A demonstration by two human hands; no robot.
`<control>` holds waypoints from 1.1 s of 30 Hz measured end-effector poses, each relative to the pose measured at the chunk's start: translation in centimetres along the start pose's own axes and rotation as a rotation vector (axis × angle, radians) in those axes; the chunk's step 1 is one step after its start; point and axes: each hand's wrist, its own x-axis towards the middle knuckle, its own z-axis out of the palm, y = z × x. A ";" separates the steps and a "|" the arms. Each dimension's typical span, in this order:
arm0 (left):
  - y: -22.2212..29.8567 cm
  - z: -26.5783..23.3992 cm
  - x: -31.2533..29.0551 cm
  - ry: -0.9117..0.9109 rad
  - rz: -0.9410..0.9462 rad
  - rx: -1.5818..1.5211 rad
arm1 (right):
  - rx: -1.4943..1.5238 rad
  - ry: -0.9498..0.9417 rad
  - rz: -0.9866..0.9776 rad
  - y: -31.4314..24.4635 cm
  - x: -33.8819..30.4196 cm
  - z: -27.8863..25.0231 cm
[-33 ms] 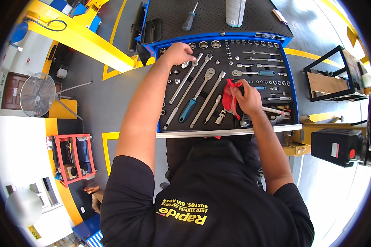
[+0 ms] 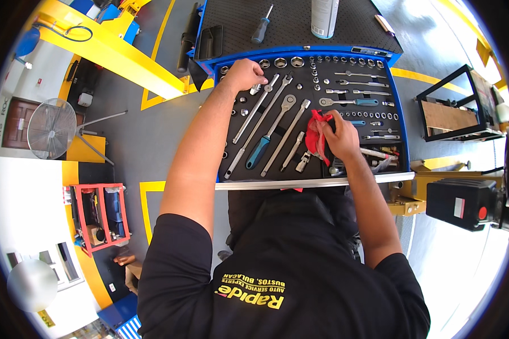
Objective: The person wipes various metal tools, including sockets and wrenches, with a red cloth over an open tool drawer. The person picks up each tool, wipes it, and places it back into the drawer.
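Note:
Above the far left part of an open tool drawer (image 2: 302,118), my left hand (image 2: 246,74) has its fingers curled together. What they hold, if anything, is hidden; a small silver socket piece (image 2: 256,88) shows just below them. The head of a long chrome bar (image 2: 255,110) lies beside the fingertips. My right hand (image 2: 341,135) grips a crumpled red cloth (image 2: 318,138) over the middle right of the drawer. Left of the cloth lie a large ratchet (image 2: 260,150) with a blue and black handle and an extension bar (image 2: 288,135), both in black foam.
Large sockets (image 2: 280,62) line the drawer's far edge. Smaller ratchets (image 2: 348,102) and bars fill its right side. On the cabinet top (image 2: 288,22) are a screwdriver (image 2: 260,31), a spray can (image 2: 324,20) and a black tray (image 2: 210,42). A yellow lift arm (image 2: 113,48) stands left.
Almost nothing differs. Both hands stay in the same places, the right one still on the cloth; the view has shifted very slightly.

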 end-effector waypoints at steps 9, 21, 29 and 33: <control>-1.4 -0.4 -0.1 0.011 0.161 -0.072 | 0.000 0.019 -0.025 0.2 0.4 0.4; -0.6 -0.1 -0.6 0.047 0.095 -0.041 | 0.006 0.069 -0.053 0.5 0.0 1.0; 0.1 -0.3 -0.4 0.191 0.123 0.098 | 0.027 0.062 -0.066 0.9 0.4 1.0; 1.4 0.1 -0.8 0.252 0.036 0.183 | 0.015 0.031 0.005 -0.2 0.2 0.3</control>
